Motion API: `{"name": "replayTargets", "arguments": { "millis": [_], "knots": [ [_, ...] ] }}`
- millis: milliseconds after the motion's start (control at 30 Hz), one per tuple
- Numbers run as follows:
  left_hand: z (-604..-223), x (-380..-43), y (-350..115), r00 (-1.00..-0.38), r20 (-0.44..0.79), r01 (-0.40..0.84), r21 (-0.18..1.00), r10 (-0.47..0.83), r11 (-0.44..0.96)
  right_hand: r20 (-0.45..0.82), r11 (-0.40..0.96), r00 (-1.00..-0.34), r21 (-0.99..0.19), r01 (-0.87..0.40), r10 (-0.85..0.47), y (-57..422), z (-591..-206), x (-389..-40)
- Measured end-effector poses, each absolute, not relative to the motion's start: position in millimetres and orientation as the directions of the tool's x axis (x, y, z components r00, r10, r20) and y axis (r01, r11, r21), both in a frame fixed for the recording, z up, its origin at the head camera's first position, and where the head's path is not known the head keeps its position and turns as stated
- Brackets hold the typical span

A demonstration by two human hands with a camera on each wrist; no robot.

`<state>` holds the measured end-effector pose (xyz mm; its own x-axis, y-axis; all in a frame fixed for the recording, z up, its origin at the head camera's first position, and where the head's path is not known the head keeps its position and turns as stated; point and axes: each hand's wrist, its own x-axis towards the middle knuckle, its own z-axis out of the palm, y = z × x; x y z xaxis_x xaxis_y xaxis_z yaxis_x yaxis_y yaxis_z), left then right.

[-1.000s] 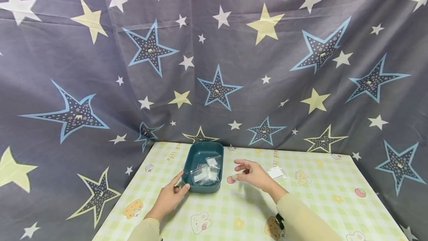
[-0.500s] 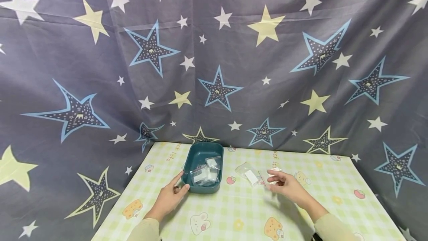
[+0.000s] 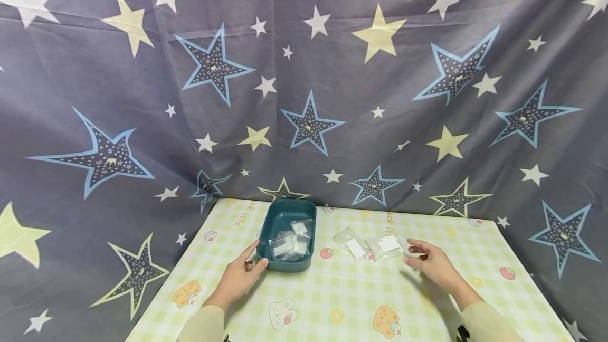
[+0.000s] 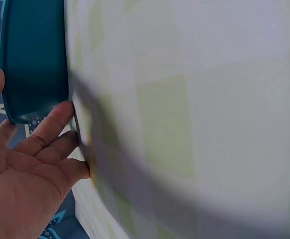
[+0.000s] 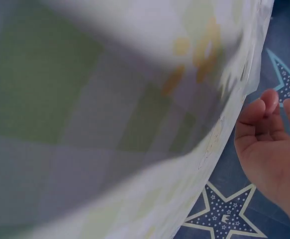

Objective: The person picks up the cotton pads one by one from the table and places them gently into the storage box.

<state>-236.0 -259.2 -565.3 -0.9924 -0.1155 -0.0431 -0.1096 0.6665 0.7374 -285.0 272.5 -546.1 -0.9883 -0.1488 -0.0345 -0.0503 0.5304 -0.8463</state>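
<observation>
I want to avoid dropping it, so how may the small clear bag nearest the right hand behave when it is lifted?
The clear bag will probably flop at its edges, since it looks thin and see-through. The flat white piece inside may keep its middle stiffer.

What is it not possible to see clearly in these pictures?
Head view: number of bags in the tray; they overlap.
Head view: what the white pieces are; too small.
Left wrist view: the tray's far end; cut off by the top edge.
Right wrist view: part of the right hand; cut off by the right edge.
</observation>
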Motion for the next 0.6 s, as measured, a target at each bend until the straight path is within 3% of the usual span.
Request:
{"name": "replayTargets", "arguments": {
  "millis": [600],
  "knots": [
    [-568.0, -237.5, -260.0, -0.992, -0.045, -0.111, 0.753, -0.118, 0.649, 0.02, 0.669, -0.995, -0.739, -0.079, -0.095, 259.3, -563.5, -323.3]
  ]
}}
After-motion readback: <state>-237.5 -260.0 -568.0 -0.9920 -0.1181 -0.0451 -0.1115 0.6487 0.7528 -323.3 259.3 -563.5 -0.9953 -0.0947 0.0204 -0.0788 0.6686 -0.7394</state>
